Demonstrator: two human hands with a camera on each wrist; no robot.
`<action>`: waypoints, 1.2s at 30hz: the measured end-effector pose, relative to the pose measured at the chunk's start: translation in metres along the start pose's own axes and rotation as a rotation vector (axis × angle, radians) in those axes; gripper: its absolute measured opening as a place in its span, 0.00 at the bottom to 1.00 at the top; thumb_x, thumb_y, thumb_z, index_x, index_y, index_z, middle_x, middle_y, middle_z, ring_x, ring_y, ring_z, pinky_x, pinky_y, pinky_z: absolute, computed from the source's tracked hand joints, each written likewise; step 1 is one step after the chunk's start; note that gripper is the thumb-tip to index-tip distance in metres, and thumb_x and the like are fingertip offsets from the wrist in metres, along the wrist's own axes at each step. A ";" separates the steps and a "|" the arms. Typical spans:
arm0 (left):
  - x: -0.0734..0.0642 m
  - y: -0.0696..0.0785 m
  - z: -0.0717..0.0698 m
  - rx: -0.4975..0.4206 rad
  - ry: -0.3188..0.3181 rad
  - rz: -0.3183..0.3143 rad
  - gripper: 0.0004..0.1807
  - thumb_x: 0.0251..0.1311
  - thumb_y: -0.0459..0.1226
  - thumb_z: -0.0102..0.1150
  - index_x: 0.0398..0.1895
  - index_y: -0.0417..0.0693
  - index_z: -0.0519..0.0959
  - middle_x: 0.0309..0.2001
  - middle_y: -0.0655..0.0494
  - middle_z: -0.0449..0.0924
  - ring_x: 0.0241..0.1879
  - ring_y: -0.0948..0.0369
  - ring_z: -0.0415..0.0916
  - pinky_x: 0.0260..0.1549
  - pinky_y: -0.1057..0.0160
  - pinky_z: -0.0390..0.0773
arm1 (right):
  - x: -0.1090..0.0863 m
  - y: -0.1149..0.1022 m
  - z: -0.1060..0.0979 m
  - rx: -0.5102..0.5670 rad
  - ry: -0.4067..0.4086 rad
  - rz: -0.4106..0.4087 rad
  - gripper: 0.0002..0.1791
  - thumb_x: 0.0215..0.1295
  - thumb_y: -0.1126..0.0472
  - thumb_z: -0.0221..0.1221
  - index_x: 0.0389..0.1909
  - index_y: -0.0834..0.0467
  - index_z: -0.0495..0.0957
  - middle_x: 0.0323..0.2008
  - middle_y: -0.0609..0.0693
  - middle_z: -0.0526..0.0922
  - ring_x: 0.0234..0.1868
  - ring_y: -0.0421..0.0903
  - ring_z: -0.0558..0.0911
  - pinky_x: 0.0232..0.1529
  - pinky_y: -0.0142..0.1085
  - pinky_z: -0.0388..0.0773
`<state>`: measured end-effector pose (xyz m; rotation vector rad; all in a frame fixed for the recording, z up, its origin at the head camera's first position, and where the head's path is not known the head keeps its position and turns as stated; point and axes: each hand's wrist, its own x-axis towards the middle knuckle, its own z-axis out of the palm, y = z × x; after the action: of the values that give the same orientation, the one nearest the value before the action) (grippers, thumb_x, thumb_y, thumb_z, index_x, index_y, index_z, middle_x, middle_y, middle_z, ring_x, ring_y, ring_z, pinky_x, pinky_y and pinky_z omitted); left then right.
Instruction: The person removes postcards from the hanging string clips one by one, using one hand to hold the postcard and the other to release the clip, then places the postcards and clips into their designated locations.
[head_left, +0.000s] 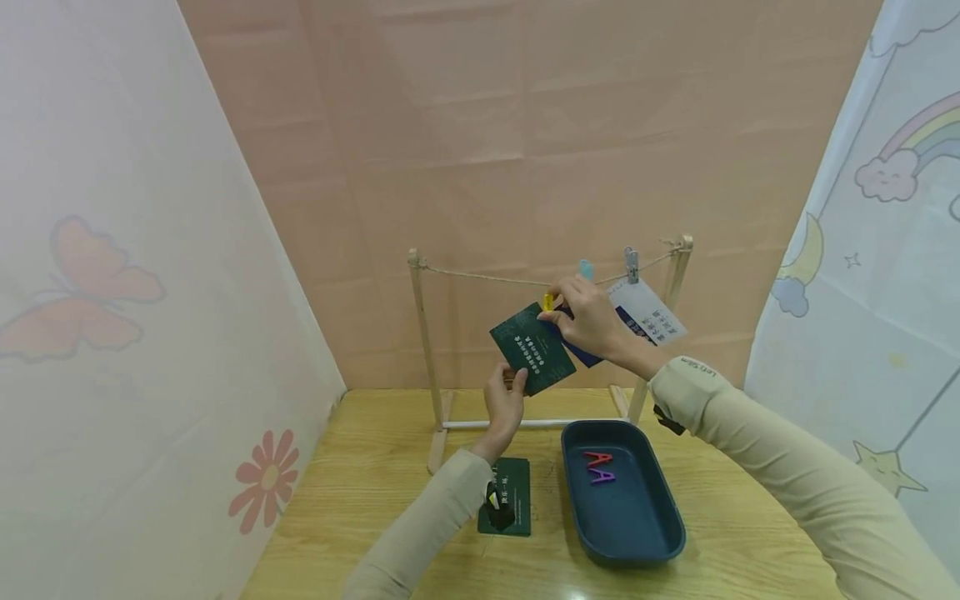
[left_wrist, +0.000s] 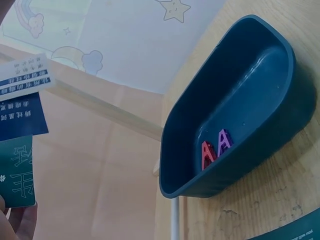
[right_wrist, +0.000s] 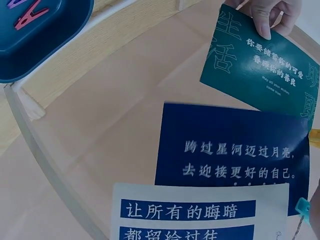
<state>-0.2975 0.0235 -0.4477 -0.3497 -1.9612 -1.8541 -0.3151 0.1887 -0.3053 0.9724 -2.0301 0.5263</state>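
Note:
My left hand (head_left: 504,404) pinches the lower edge of a green printed card (head_left: 534,348), thumb in front. At the card's upper corner, my right hand (head_left: 588,317) pinches a yellow clothespin (head_left: 548,302) between thumb and fingers. The right wrist view shows that clothespin touching the card's corner; whether it bites the card or the string (head_left: 480,276) I cannot tell. A dark blue card (right_wrist: 230,155) hangs beside it, partly behind my right hand, with a light blue clothespin (right_wrist: 302,206) at its corner. A white card (head_left: 651,308) hangs from a grey clothespin (head_left: 632,265).
The string runs between two wooden posts (head_left: 424,333) of a stand with a white bottom bar (head_left: 517,423). On the table, a dark blue tray (head_left: 637,533) holds a red clothespin (head_left: 597,458) and a purple clothespin (head_left: 602,476). More green cards (head_left: 517,492) lie under my left forearm.

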 end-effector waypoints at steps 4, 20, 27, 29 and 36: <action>-0.003 -0.002 0.001 -0.002 -0.001 -0.011 0.04 0.69 0.32 0.57 0.41 0.38 0.77 0.34 0.48 0.78 0.31 0.55 0.79 0.31 0.59 0.84 | -0.002 0.001 0.001 -0.003 -0.007 -0.009 0.15 0.55 0.70 0.71 0.40 0.67 0.76 0.35 0.59 0.78 0.34 0.55 0.80 0.31 0.43 0.79; -0.013 -0.011 -0.008 0.016 -0.024 -0.031 0.05 0.71 0.33 0.55 0.41 0.37 0.75 0.35 0.46 0.77 0.33 0.51 0.79 0.33 0.56 0.84 | -0.019 0.002 0.007 0.011 0.021 -0.054 0.19 0.51 0.65 0.75 0.39 0.66 0.77 0.30 0.56 0.77 0.29 0.50 0.75 0.27 0.38 0.73; -0.020 -0.017 -0.015 0.005 -0.049 -0.078 0.06 0.72 0.33 0.54 0.44 0.37 0.75 0.36 0.47 0.76 0.33 0.52 0.79 0.35 0.51 0.84 | -0.029 0.002 0.012 0.026 -0.010 -0.048 0.20 0.48 0.65 0.77 0.38 0.65 0.77 0.32 0.56 0.77 0.30 0.50 0.76 0.29 0.38 0.75; -0.022 -0.018 -0.017 0.004 -0.056 -0.084 0.06 0.72 0.32 0.54 0.45 0.37 0.75 0.36 0.47 0.76 0.34 0.51 0.79 0.34 0.50 0.84 | -0.032 0.001 0.012 0.029 -0.037 -0.035 0.20 0.50 0.64 0.76 0.39 0.65 0.78 0.34 0.55 0.78 0.32 0.50 0.76 0.31 0.39 0.76; -0.023 -0.024 -0.023 0.063 -0.039 -0.103 0.04 0.71 0.32 0.55 0.42 0.38 0.76 0.35 0.48 0.76 0.33 0.51 0.80 0.31 0.58 0.83 | -0.039 0.000 0.017 0.053 -0.091 -0.028 0.19 0.50 0.62 0.75 0.38 0.64 0.77 0.32 0.54 0.77 0.31 0.47 0.72 0.30 0.37 0.72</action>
<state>-0.2847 0.0009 -0.4791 -0.2732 -2.0947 -1.8562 -0.3089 0.1948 -0.3467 1.0730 -2.0890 0.5316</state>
